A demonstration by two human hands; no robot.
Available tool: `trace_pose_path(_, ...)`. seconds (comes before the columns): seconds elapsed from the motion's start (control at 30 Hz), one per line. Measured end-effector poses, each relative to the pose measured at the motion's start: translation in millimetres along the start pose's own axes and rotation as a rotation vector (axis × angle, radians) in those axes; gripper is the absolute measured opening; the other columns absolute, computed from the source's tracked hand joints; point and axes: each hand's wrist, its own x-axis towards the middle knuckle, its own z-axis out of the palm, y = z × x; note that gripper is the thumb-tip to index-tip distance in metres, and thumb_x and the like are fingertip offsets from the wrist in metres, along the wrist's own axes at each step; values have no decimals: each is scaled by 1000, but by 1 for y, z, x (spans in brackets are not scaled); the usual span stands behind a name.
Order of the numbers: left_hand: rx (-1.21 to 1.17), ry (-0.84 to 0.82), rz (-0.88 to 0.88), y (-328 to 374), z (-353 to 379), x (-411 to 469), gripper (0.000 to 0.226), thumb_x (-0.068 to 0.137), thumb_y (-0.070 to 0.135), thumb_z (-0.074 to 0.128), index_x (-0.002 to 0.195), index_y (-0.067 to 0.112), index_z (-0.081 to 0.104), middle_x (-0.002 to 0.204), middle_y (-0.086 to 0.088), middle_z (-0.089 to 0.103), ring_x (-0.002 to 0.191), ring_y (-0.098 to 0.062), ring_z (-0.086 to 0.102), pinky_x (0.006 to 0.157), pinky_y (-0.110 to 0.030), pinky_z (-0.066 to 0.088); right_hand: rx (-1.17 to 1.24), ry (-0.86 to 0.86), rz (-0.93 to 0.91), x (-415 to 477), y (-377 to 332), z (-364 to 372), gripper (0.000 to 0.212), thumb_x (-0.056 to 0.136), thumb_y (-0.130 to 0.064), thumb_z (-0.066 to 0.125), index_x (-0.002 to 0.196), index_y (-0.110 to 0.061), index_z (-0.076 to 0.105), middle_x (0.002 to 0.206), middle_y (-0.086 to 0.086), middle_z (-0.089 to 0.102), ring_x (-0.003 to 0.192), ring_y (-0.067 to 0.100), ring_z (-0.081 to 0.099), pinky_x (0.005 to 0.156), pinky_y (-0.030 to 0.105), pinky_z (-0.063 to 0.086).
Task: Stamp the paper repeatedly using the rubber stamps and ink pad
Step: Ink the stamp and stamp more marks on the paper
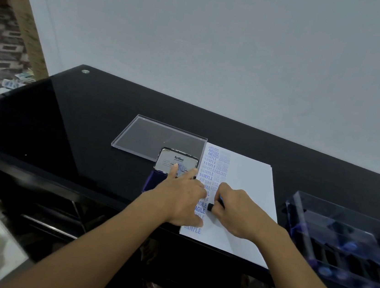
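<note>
1. Head view, stamp: it is sitting inside the right hand, with only its black end sticking out to the left of the curled fingers and a bit of blue showing above them. It is lying low over the paper, just right of the printed columns. Whether its face is touching the sheet is hidden by the hand.
2. Head view, paper: the white sheet is lying on the black table, carrying blue columns of stamped words along its left edge (AMENDED, SAMPLE, AIR MAIL and others).
3. Head view, ink pad: it is standing open just left of the paper, its labelled lid tilted up and its blue base partly covered by the left hand.
4. Head view, surroundings: a clear flat cover is lying behind the ink pad. A clear box of stamps is sitting to the right of the paper, apart from both hands.
5. Head view, left hand: it is lying palm down with fingers straight and spread, gripping nothing, reaching over the ink pad and the paper's left edge.
6. Head view, right hand: it is curling its fingers round the stamp, knuckles up, forearm crossing the paper's near corner.
</note>
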Motion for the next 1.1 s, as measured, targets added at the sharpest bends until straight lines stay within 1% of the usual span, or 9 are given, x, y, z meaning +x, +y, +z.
trace_pose_path(0.07,1,-10,-6,0,-1,0,65,90,55,62,142,18,50,153,2,42,151,-17,6,119,-60,-7,-5,2,4,2,1,3,16,103,-33,44,96,-18,42,82,-2,54,69,15,53,58,29,42)
trace_pose_path(0.17,10,-28,-9,1,-2,0,67,89,57,62,142,19,50,153,2,42,151,-18,5,119,-60,-9,3,19,25,5,3,9,18,102,-34,44,101,-16,44,93,7,63,76,23,59,70,41,52)
trace_pose_path(0.27,4,-72,-21,1,-3,1,77,84,62,66,145,18,47,154,4,40,154,-17,-2,117,-59,-15,6,37,54,6,1,12,17,101,-32,44,105,-15,45,97,10,64,80,26,61,76,47,53)
trace_pose_path(0.4,13,-117,-28,3,-5,4,83,78,63,72,142,17,48,153,4,41,154,-19,-5,116,-59,-17,24,70,57,4,-1,16,18,101,-35,44,104,-17,44,100,10,65,81,27,59,75,45,52)
trace_pose_path(0.57,16,-71,-30,4,-2,6,78,73,63,77,132,18,53,142,1,48,150,-19,7,117,-59,-14,37,106,71,3,-5,16,15,99,-31,43,98,-16,43,101,14,65,81,30,56,71,43,48)
trace_pose_path(0.83,4,-61,-29,3,0,6,75,72,63,77,129,19,55,141,2,49,149,-20,9,117,-60,-12,52,126,85,3,-7,16,14,100,-26,44,95,-14,41,99,14,64,71,23,48,59,36,37)
trace_pose_path(0.9,4,-61,-31,3,1,6,75,72,63,77,129,19,55,140,2,49,149,-20,9,117,-60,-11,68,132,89,4,-6,17,13,99,-26,45,96,-14,42,99,14,64,73,25,50,61,37,39)
trace_pose_path(0.97,5,-63,-33,3,2,7,76,71,63,77,129,19,54,141,2,48,150,-20,8,117,-60,-11,84,139,97,5,-6,19,13,99,-25,44,94,-14,41,96,14,64,72,26,50,60,37,37)
trace_pose_path(1.1,14,-69,-33,3,0,7,76,71,63,77,130,20,54,142,2,47,150,-20,8,118,-61,-11,85,146,104,3,-7,21,15,100,-26,44,89,-18,37,89,8,57,66,17,45,53,32,30)
